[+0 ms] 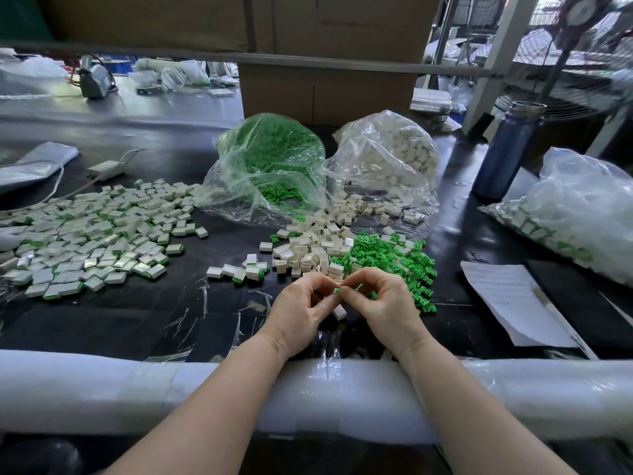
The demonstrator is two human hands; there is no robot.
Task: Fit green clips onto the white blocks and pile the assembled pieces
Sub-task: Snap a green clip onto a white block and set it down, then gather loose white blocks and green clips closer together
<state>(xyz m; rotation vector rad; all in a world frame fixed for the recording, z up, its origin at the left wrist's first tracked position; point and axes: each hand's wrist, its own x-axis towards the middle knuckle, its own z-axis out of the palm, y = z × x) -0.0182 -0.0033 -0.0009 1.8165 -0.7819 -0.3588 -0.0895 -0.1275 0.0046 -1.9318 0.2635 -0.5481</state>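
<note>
Black and glossy, the surface (455,214) carries crinkled clear plastic bags: one of green clips (270,159), one of white blocks (390,156). Loose boxy white blocks (308,248) and spiky green clips (394,258) lie heaped just ahead of the hands, and a wide pile of assembled pieces (92,234) spreads at far left. The left hand (301,313) curls its grip around a small white block (339,311). The right hand (383,303) pinches a green clip (337,290) at its fingertips, right against the left fingers. A foam-wrapped rail (102,389) edges the near side.
</note>
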